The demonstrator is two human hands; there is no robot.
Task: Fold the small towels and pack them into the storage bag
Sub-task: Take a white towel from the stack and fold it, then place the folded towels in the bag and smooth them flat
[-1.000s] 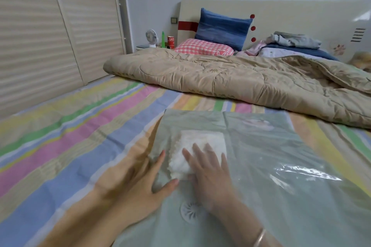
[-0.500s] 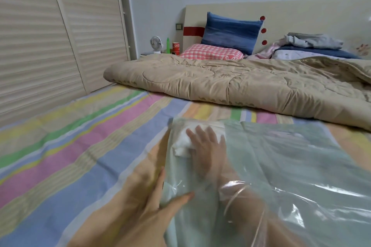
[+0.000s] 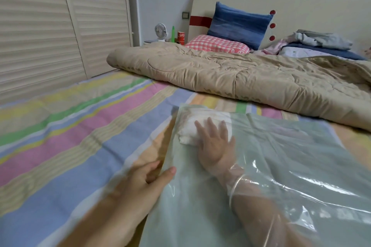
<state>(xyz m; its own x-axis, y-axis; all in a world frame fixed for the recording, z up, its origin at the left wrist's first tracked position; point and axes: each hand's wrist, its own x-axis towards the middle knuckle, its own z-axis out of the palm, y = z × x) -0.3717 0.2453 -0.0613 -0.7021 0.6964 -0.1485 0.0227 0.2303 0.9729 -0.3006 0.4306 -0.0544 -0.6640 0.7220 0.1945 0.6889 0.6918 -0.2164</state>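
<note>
A translucent pale-green storage bag (image 3: 297,152) lies flat on the striped bedsheet. A folded white towel (image 3: 187,131) sits inside it, in the far left corner. My right hand (image 3: 215,145) and forearm are inside the bag, seen through the plastic. The fingers are spread and the palm lies flat on the towel's right side. My left hand (image 3: 145,181) is outside, at the bag's left edge. Its thumb lies on top of the plastic and its fingers are curled beneath, pinching the edge.
A tan quilted comforter (image 3: 230,74) lies bunched across the bed just beyond the bag. Behind it are a red checked pillow (image 3: 216,45), a blue pillow (image 3: 239,24) and a clothes pile (image 3: 321,41). Sliding wardrobe doors (image 3: 50,26) run along the left. The striped sheet (image 3: 80,136) spreads to the left.
My right hand went into the bag and slid the towel to the far left corner. My left hand moved from lying flat on the bag to pinching its left edge.
</note>
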